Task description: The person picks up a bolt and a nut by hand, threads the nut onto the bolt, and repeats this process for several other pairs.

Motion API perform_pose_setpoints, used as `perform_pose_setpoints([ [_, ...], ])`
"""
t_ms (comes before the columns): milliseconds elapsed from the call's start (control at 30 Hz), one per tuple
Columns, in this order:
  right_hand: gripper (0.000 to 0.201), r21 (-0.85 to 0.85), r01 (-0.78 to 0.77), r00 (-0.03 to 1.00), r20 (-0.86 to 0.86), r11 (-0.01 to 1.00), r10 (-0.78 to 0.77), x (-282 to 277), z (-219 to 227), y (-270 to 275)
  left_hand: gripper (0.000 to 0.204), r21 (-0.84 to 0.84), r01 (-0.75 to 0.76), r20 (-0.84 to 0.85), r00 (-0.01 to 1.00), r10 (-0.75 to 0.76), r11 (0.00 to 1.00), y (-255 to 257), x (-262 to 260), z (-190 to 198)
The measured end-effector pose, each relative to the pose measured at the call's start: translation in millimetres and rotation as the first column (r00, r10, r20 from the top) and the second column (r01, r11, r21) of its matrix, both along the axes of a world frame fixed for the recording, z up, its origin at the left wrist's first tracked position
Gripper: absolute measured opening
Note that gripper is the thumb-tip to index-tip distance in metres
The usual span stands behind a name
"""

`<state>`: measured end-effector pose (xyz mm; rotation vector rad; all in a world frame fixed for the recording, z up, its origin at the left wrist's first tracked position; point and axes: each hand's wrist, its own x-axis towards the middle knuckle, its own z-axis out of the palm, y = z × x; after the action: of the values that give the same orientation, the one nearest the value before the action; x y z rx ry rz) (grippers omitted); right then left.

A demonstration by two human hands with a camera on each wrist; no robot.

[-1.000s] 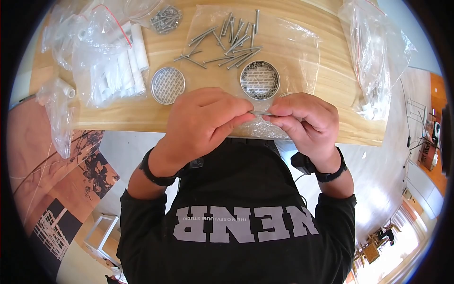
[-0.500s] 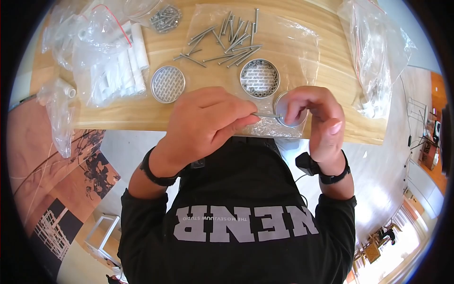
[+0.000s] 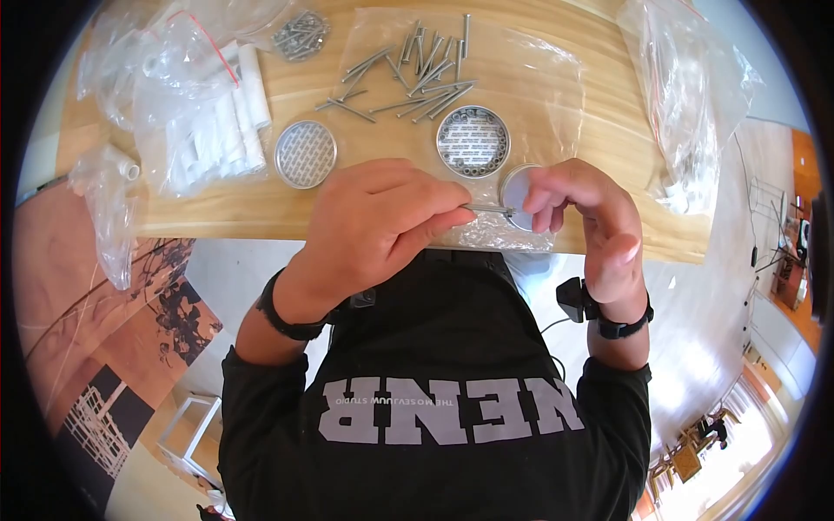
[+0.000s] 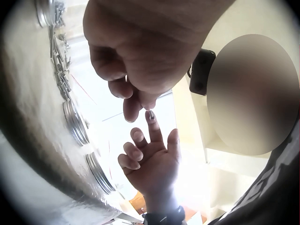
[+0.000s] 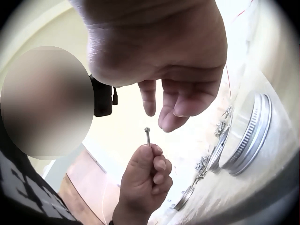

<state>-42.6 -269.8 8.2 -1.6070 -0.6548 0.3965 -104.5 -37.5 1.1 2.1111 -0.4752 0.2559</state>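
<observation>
My left hand (image 3: 373,221) pinches a long thin metal bolt (image 3: 491,208) between thumb and forefinger, above the table's front edge. The bolt points right, and its wider end (image 5: 147,129) shows in the right wrist view. Nothing is held by my right hand (image 3: 591,213); its fingers are loosely bent and spread. In the left wrist view the right forefinger (image 4: 152,124) overlaps the bolt's end. Beneath the right fingers lies a round metal lid (image 3: 517,198), partly hidden. Just beyond the hands is a round tin (image 3: 441,148) with small nuts along its rim.
Loose bolts (image 3: 426,69) lie on a flat plastic bag (image 3: 543,95). Another round tin or lid (image 3: 306,154) sits left of them. Bagged white tubes (image 3: 226,130) and a small bag of hardware (image 3: 301,35) are at left; a clear bag (image 3: 686,104) is at right.
My right hand has let go of the bolt's end and drawn back right, its fingers spreading and the metal lid coming into view. My left hand keeps its pinch on the bolt.
</observation>
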Motion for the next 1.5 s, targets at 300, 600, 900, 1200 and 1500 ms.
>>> perform_pose_setpoints([
  [300,0.077,-0.127,-0.075,0.995,-0.078,0.989,0.066,3.3,0.5,-13.7,0.011,0.006,0.0,-0.006,1.0,0.0,1.0,-0.2,0.7,0.0],
  [600,0.079,-0.162,-0.261,0.965,-0.024,0.952,0.261,13.7,-6.5,-22.5,0.012,-0.012,0.007,0.014,1.0,-0.006,1.0,-2.8,-0.2,-5.3],
  [900,0.065,-0.086,-0.2,0.974,0.085,0.976,0.208,14.5,-3.7,-14.7,0.012,-0.024,0.018,0.022,1.0,-0.017,1.0,-6.1,1.2,-7.3],
  [1200,0.036,-0.253,-0.164,0.98,0.071,0.954,0.187,17.3,16.9,-13.2,0.013,-0.017,0.001,0.008,1.0,-0.001,1.0,-6.6,1.3,-12.2],
  [1500,0.016,-0.261,-0.139,0.922,0.317,0.955,0.221,15.4,8.7,15.1,0.012,-0.019,-0.029,-0.018,0.999,0.029,0.999,-6.0,1.5,-8.4],
])
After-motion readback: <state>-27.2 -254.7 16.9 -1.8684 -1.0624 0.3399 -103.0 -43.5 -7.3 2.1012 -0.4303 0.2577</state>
